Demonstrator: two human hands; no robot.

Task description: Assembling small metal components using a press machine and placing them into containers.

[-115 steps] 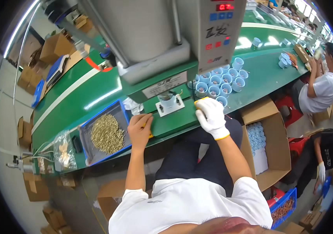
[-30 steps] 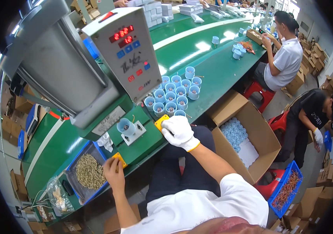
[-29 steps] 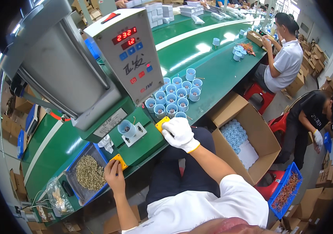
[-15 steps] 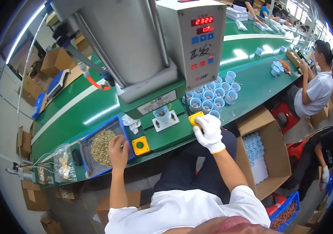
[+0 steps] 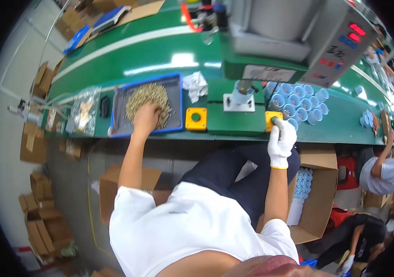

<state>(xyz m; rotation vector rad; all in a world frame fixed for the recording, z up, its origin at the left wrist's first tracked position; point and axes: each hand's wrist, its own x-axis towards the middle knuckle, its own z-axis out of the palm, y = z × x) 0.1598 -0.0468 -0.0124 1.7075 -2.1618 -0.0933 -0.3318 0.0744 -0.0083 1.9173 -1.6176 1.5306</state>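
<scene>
My bare left hand (image 5: 146, 117) is down in a heap of small brass-coloured metal parts (image 5: 138, 98) in a blue-rimmed tray (image 5: 182, 99). Its fingers curl in among the pieces, fingertips hidden. My right hand (image 5: 282, 141), in a white glove, is closed at a yellow push-button box (image 5: 271, 121), a finger or thumb at its button. Between my hands stands the press (image 5: 271, 48). A light-blue cup (image 5: 242, 94) sits upright on the white plate (image 5: 232, 107) under its head. A second yellow button box (image 5: 196, 118) with a green button is beside the tray.
Several blue cups (image 5: 294, 99) crowd together right of the press. A crumpled white cloth (image 5: 196, 86) and a clear plastic bag (image 5: 85, 111) lie on the green bench (image 5: 160, 53). An open carton (image 5: 319, 203) of cups stands below; a co-worker (image 5: 384, 171) sits at right.
The view has swung, so the press appears farther right. My left hand has moved from the tray's near right side into the heap. My right hand stays at its button box.
</scene>
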